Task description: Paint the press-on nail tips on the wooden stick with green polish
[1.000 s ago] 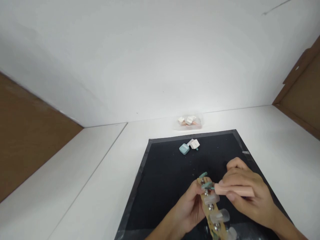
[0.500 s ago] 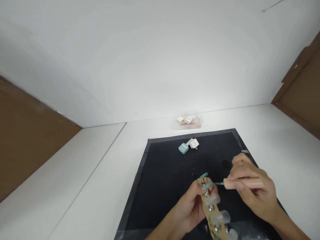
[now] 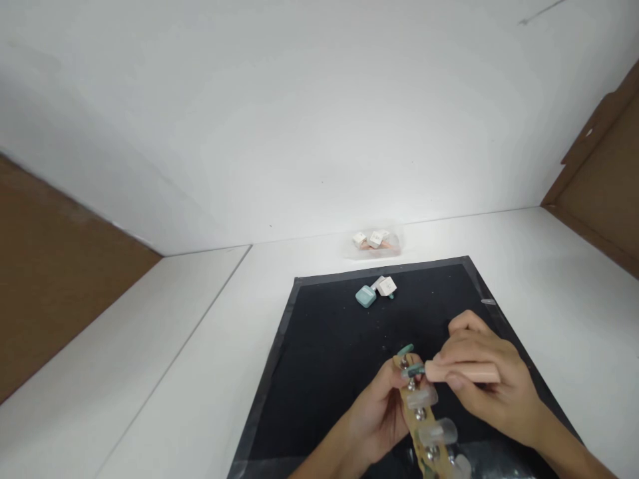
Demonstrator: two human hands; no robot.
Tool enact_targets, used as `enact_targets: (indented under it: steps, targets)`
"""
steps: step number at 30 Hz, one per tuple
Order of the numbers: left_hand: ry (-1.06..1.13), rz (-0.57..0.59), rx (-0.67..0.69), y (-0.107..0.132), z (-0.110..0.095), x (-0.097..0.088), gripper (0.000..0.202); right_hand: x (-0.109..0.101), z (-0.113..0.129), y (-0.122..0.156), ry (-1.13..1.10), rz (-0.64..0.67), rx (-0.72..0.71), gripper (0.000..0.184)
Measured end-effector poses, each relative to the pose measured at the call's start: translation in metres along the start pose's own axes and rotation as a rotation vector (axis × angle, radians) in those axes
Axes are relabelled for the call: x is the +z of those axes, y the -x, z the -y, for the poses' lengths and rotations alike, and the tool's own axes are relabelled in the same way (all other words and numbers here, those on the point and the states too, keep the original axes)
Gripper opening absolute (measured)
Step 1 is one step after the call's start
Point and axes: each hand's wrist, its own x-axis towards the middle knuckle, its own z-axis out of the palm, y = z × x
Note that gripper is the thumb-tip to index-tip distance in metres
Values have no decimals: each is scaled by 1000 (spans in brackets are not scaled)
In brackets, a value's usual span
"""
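Note:
My left hand [image 3: 382,412] is closed round a yellowish nail display stand [image 3: 410,414] that carries several false nails on metal balls. The false nail [image 3: 405,349] at its far end is green; clear ones, such as this false nail [image 3: 438,432], sit nearer to me. In my right hand [image 3: 494,379] is a nail polish brush [image 3: 462,372] with a pale pink handle, held almost level. Its green-coated bristles lie on the second false nail [image 3: 412,370], which is also green. The fingertips of my left hand are partly hidden behind the stand.
On the black mat [image 3: 319,346] lie a blue-green square bottle [image 3: 366,296] and a white cube-like piece [image 3: 387,287]. Behind the mat stands a clear tray [image 3: 397,251] with white-topped pieces. A clear sliver [image 3: 488,301] lies at the mat's right edge. Brown panels flank the white table.
My right hand has moved left with the brush, whose bristles have gone from just right of the second false nail onto it. My left hand and the stand have hardly moved.

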Motion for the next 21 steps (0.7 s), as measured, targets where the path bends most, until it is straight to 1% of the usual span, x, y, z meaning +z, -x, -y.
enact_targets:
  steps: [3,5,8,12,14,17,19,21]
  targets:
    - [-41,29,6,0,1,0,23,0,0,1,61,-101,12,18]
    - [-50,52,0,1,0,0,23,-1,0,1,30,-133,29,17]
    - [-43,62,-3,2,-2,1,21,-1,1,1,-53,-101,70,10]
    - [-37,16,-3,2,-1,0,21,0,1,1,-97,-38,105,9]
    - [-57,-3,2,2,1,0,21,0,0,1,-53,-46,105,12]
    - [-85,11,19,2,1,0,24,-1,-1,1,-9,-112,67,22]
    - [-95,33,16,2,0,1,25,-2,-1,1,-53,-112,74,21]
    - [-108,24,6,3,-2,2,24,-2,0,1,-124,-59,120,14]
